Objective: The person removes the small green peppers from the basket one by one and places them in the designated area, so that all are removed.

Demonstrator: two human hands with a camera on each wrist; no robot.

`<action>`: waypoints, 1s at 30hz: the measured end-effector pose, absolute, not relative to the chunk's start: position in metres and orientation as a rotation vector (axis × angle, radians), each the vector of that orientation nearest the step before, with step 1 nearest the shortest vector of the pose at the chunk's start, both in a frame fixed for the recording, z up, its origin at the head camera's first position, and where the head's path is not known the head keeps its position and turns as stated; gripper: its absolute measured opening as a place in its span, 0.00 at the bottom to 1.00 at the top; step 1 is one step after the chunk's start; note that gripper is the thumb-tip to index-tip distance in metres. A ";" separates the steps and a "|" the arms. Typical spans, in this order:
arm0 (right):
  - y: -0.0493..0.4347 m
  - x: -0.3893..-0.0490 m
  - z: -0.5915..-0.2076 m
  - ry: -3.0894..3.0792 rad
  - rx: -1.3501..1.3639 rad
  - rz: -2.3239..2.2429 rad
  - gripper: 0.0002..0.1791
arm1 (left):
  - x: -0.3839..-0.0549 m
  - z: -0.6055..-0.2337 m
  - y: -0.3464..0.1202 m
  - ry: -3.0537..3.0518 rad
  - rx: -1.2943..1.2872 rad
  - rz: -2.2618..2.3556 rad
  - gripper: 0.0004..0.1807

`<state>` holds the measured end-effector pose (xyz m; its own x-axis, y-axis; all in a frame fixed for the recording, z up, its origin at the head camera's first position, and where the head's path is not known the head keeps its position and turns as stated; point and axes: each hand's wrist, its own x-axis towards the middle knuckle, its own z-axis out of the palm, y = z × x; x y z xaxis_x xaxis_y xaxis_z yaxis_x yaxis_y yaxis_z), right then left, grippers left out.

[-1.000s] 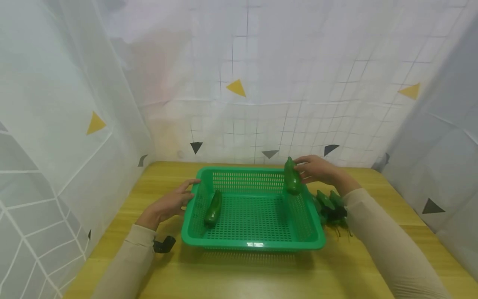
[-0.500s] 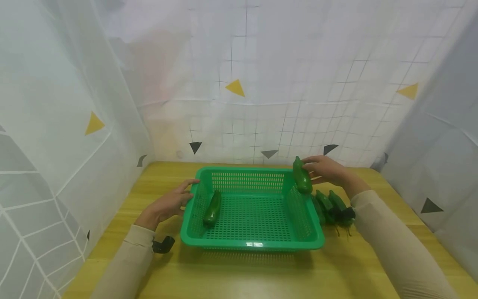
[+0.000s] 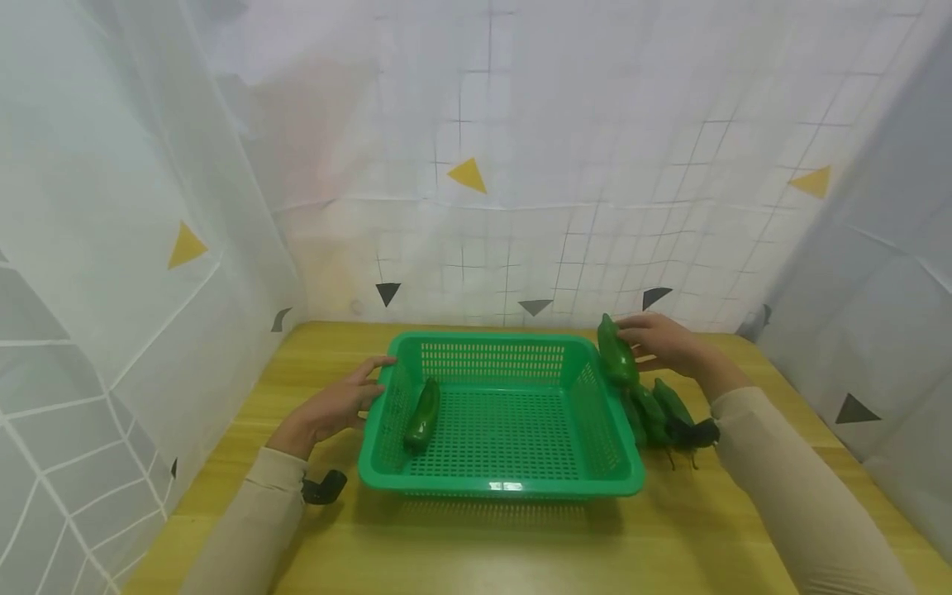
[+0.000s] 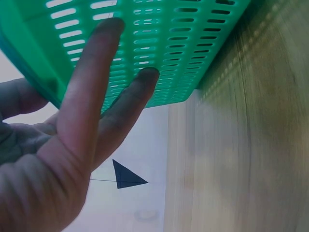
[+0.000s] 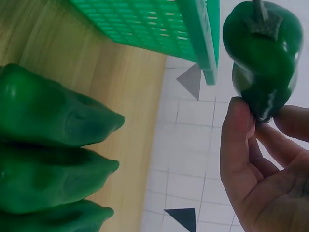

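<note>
My right hand pinches a glossy green pepper near its tapered tip, just outside the basket's right rim. The right wrist view shows this pepper with its stem end facing the camera, held between thumb and fingers. Nearby on the table, three more green peppers lie side by side. My left hand rests at the left rim of a green plastic basket. In the left wrist view, two extended fingers touch its slotted outer wall. Another green pepper lies inside, toward the left.
The basket stands on a yellowish wooden table. Behind the table hangs a white, grid-patterned sheet with triangle prints. Dark wrist-worn devices show below both forearms.
My right hand has moved right with the pepper, from over the basket's back right corner to beyond its right rim. The left hand stays put at the basket.
</note>
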<state>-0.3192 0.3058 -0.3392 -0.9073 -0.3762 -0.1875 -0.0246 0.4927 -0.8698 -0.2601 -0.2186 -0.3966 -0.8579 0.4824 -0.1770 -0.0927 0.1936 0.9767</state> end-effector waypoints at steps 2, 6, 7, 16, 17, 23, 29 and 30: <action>0.309 -0.319 -0.342 2.392 -0.332 -1.387 0.29 | -0.260 -0.397 -0.219 2.028 0.364 1.707 0.30; 0.319 -0.321 -0.347 2.402 -0.313 -1.399 0.30 | -0.260 -0.397 -0.219 2.024 0.365 1.709 0.30; 0.321 -0.321 -0.348 2.404 -0.309 -1.399 0.30 | -0.260 -0.397 -0.219 2.025 0.364 1.709 0.30; 0.336 -0.316 -0.357 2.378 -0.254 -1.388 0.33 | -0.260 -0.397 -0.219 2.037 0.370 1.696 0.30; 0.337 -0.315 -0.359 2.380 -0.250 -1.383 0.32 | -0.260 -0.397 -0.220 2.037 0.369 1.696 0.30; 0.345 -0.312 -0.366 2.405 -0.246 -1.365 0.32 | -0.261 -0.395 -0.220 2.040 0.368 1.696 0.30; 0.354 -0.308 -0.374 2.405 -0.246 -1.361 0.33 | -0.260 -0.396 -0.220 2.049 0.365 1.685 0.30; 0.355 -0.308 -0.375 2.406 -0.250 -1.355 0.33 | -0.260 -0.396 -0.220 2.049 0.366 1.686 0.30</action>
<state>-0.3075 0.3555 -0.3750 -0.9170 -0.3272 -0.2281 0.0252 0.5230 -0.8519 -0.2596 -0.2204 -0.3958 -0.8592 0.4793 -0.1791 -0.0834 0.2142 0.9732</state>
